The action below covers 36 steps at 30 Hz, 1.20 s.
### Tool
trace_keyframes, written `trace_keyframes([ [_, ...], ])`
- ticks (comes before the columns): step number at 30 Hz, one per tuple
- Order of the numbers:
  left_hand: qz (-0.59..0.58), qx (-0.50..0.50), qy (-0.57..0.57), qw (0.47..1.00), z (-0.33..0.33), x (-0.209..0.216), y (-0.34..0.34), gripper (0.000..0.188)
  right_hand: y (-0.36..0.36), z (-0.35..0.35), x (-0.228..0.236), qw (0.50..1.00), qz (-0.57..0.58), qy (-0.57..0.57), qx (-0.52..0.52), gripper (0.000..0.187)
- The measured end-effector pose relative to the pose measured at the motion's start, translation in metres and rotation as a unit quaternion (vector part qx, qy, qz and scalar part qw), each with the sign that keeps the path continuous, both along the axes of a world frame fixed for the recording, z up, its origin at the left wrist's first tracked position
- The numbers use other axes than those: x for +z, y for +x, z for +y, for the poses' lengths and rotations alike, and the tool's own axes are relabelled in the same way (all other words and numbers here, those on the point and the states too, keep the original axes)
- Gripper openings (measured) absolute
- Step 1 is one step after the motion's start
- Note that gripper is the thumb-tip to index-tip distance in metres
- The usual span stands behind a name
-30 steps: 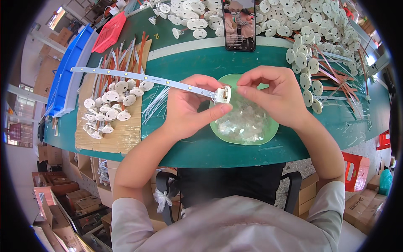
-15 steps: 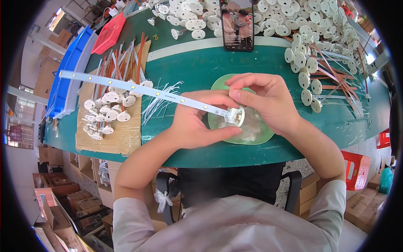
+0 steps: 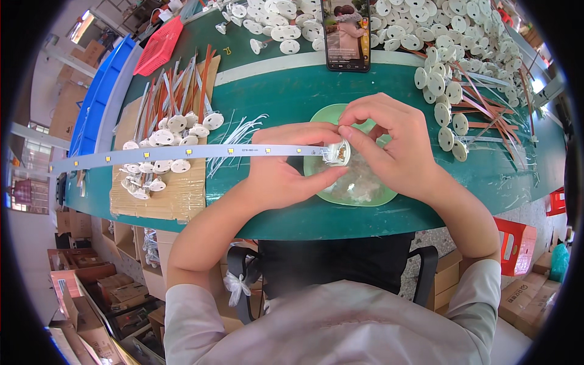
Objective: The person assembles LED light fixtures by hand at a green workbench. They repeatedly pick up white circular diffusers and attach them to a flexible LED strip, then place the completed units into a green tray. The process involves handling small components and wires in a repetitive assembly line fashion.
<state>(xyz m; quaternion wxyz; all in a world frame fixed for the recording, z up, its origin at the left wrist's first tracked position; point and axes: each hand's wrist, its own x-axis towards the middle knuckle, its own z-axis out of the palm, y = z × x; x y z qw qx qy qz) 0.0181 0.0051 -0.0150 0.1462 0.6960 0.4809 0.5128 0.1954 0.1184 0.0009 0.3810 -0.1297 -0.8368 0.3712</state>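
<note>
A white LED strip [image 3: 188, 151] with small yellow chips runs leftward from a round white end cap [image 3: 338, 154]. The cap's open side shows wires and small parts inside. My left hand [image 3: 277, 173] is closed around the cap end, with the strip lying across its fingers. At the cap's upper edge, my right hand [image 3: 392, 143] pinches thumb and forefinger together; whatever is between them is too small to make out. Beneath both hands sits a green bowl [image 3: 328, 114] with small, clear-whitish pieces in it.
Thin white wires [image 3: 237, 143] lie left of the bowl. Cardboard [image 3: 161, 207] carries several capped strips [image 3: 167, 135]. More white caps [image 3: 453, 36] pile up at the back right. A phone [image 3: 347, 36] stands at the back; a blue tray [image 3: 100, 103] and red basket [image 3: 159, 45] are left.
The strip's free end has swung down, so the strip now lies nearly level. My right hand has shifted slightly right, still pinching near the cap.
</note>
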Motion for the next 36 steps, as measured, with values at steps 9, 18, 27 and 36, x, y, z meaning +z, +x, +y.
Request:
trace_keyframes([
  [9,0.035,0.014,-0.007,0.999,-0.002,0.002,-0.003,0.031,0.002,0.003,-0.002,0.999,0.016,0.037,-0.016,0.006],
  [18,-0.478,-0.112,-0.108,0.864,-0.008,0.004,-0.001,0.058,0.001,-0.018,-0.004,0.989,0.111,0.081,-0.047,0.01],
  [27,-0.455,-0.196,-0.087,0.864,-0.007,-0.011,-0.008,0.062,-0.001,-0.019,-0.005,0.985,0.123,0.12,-0.019,0.011],
  [36,-0.438,-0.226,-0.092,0.865,-0.006,-0.014,-0.008,0.064,-0.001,-0.022,-0.008,0.986,0.131,0.103,-0.01,0.012],
])
